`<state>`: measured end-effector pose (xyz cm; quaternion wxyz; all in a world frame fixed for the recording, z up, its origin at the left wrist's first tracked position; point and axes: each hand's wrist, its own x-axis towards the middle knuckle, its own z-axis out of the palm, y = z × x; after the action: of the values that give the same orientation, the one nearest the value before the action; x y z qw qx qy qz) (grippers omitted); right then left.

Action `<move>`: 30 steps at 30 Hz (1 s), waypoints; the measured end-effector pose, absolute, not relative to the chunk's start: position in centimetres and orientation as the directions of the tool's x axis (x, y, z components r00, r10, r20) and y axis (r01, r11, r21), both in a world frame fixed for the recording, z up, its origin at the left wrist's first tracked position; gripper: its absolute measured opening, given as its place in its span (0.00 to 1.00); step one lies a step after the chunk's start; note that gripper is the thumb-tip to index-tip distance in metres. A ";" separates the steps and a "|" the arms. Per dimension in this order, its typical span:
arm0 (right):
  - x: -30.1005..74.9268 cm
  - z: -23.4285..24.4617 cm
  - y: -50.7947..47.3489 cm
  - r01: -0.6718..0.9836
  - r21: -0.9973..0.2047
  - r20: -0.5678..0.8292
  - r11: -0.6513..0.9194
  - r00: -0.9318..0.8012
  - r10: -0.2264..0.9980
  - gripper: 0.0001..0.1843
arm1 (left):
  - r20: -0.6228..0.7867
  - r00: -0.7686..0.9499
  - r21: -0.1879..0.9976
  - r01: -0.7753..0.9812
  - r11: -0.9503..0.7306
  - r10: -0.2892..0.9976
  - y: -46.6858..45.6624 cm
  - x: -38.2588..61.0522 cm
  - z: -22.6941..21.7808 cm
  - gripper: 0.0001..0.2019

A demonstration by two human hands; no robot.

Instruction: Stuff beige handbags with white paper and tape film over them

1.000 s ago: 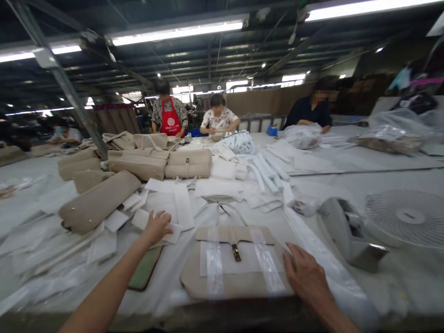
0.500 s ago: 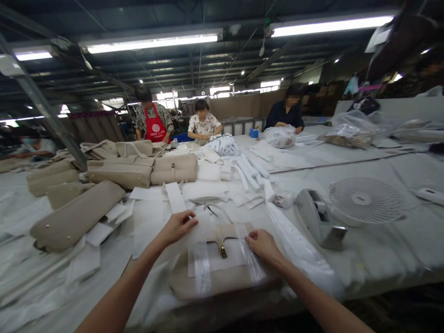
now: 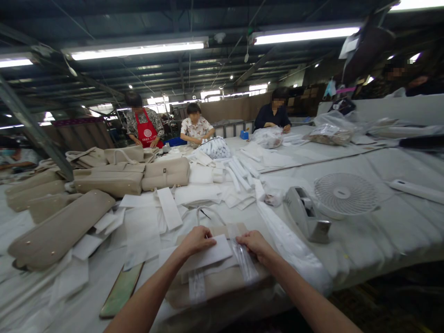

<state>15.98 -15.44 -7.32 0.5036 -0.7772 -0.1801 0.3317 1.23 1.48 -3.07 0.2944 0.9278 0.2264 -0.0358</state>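
A beige handbag [image 3: 222, 283] lies flat on the table's near edge, crossed by two strips of clear tape. My left hand [image 3: 196, 240] is closed on a white paper sheet [image 3: 211, 253] and presses it over the bag's front, hiding the clasp. At the bag's top right my right hand [image 3: 255, 243] pinches the upper end of the right tape strip [image 3: 243, 261]. The bag's white-wrapped handle [image 3: 208, 214] arches just beyond my hands.
A tape dispenser [image 3: 305, 215] and a white fan [image 3: 345, 194] lie to the right. More beige bags [image 3: 55, 226] and loose white paper pieces [image 3: 142, 231] cover the left and middle. A phone [image 3: 121, 289] lies near left. Three people [image 3: 194, 127] work at the table's far side.
My left hand left the loose papers on the left, took a white sheet and laid it over the bag's clasp. My right hand moved from the bag's right edge to the tape strip.
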 end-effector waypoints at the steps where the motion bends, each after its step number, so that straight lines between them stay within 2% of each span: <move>1: 16.0 -7.4 -15.5 -0.094 -0.905 -0.359 -0.415 0.694 0.625 0.15 | -0.215 0.890 0.516 0.454 -0.727 0.403 1.4 1.4 -3.0 0.12; 4: 16.1 -7.7 -15.9 -0.167 -0.913 -0.386 -0.372 0.646 0.659 0.15 | -0.252 0.878 0.477 0.478 -0.738 0.407 1.2 2.2 -2.7 0.12; 8: 16.1 -8.1 -16.3 -0.214 -0.935 -0.353 -0.281 0.622 0.699 0.17 | -0.287 0.861 0.421 0.507 -0.753 0.419 0.8 3.5 -2.5 0.11; 17: 16.2 -8.4 -16.8 -0.247 -0.958 -0.268 -0.144 0.604 0.751 0.20 | -0.360 0.822 0.306 0.550 -0.777 0.441 0.1 6.7 -1.8 0.11; 22: 16.2 -8.3 -17.0 -0.251 -0.962 -0.241 -0.110 0.582 0.777 0.24 | -0.335 0.818 0.252 0.556 -0.792 0.468 0.4 7.8 -1.6 0.14; 25: 16.2 -8.5 -17.0 -0.251 -0.962 -0.239 -0.111 0.569 0.787 0.25 | -0.325 0.834 0.289 0.536 -0.793 0.446 -0.1 8.0 -2.0 0.12; 30: 16.2 -8.7 -17.0 -0.243 -0.963 -0.238 -0.117 0.565 0.790 0.26 | -0.303 0.894 0.449 0.441 -0.777 0.332 -1.7 8.4 -2.8 0.09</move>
<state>16.19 -16.98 -8.73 0.6272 -0.6240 -0.2192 0.4114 8.43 -1.74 -2.83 0.2624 0.9370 0.2061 -0.1038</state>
